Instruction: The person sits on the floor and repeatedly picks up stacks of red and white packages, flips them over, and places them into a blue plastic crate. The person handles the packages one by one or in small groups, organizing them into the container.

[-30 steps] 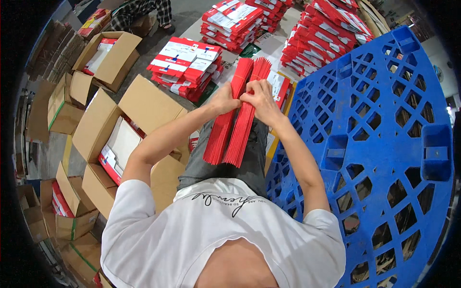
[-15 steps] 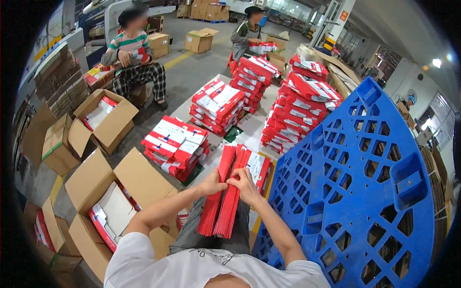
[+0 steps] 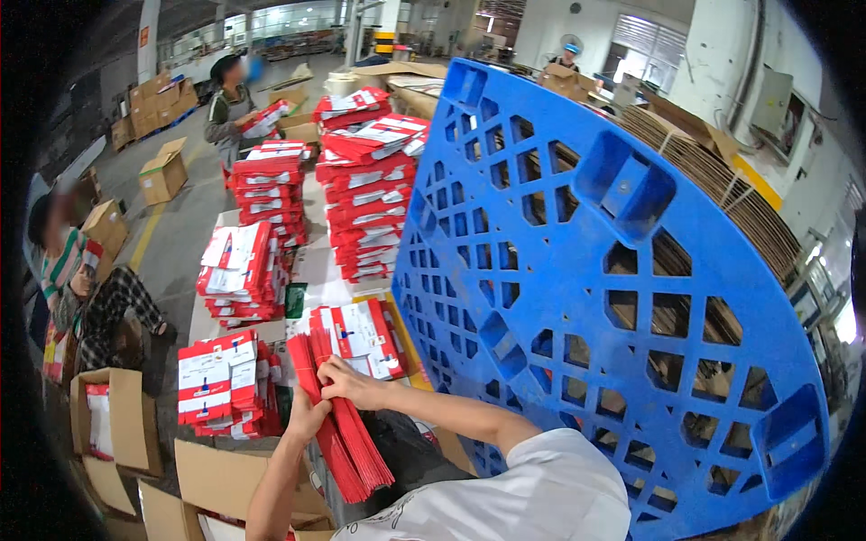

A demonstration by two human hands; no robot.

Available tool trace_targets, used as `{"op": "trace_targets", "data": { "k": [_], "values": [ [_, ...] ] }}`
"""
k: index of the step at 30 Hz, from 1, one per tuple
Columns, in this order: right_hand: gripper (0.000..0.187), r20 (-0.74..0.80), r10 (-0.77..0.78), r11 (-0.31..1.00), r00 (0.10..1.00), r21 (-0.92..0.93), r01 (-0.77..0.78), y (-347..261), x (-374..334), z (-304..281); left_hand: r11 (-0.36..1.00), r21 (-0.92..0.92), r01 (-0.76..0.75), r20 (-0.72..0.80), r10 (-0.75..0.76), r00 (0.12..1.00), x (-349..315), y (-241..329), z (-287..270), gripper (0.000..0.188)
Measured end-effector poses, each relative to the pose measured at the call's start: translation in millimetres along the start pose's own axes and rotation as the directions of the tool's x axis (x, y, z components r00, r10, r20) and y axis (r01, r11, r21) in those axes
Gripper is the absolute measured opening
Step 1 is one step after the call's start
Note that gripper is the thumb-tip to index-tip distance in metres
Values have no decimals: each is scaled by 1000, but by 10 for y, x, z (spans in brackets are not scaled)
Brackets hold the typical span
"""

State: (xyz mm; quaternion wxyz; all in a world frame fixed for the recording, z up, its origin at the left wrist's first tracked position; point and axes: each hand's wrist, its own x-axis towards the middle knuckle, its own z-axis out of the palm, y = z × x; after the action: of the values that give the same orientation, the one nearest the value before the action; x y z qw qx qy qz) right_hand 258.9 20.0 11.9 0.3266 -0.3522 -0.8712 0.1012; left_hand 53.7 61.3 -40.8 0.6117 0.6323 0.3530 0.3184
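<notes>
A thick bundle of thin red flat-folded cartons [image 3: 354,458] stands on edge across my lap, with a split running along its length. My left hand [image 3: 308,415] grips the left side of the bundle near its middle. From the right, my right hand [image 3: 348,382] has its fingers bent in at the split, close to my left thumb; the fingertips are partly hidden. Just beyond the bundle lies a low pile of red and white cartons [image 3: 363,332]. Another pile of cartons [image 3: 216,383] is to the left of my hands.
A big blue plastic pallet [image 3: 577,261] leans upright along my right side. Taller carton stacks [image 3: 374,194] stand ahead. Open cardboard boxes [image 3: 221,473] are at lower left. Two people sit working at the left, one in a striped top [image 3: 61,270]; another person [image 3: 566,59] is far off.
My view has swung to the right, so the stacks and boxes appear farther left and more of the pallet shows. Both hands are still on the bundle.
</notes>
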Motion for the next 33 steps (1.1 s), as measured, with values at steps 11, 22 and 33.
{"op": "trace_targets", "data": {
  "k": [11,22,33],
  "values": [
    [52,-305,413,901,858,-2,-435,-138,-272,258,628,665,-403,-88,602,793,-533,576,162,77],
    [50,185,837,137,515,840,-525,-163,-616,452,372,603,-706,538,463,704,-683,697,256,48],
    [49,-2,817,376,576,761,-529,-62,-555,597,296,605,-740,593,453,666,-699,625,139,58]
  ]
}}
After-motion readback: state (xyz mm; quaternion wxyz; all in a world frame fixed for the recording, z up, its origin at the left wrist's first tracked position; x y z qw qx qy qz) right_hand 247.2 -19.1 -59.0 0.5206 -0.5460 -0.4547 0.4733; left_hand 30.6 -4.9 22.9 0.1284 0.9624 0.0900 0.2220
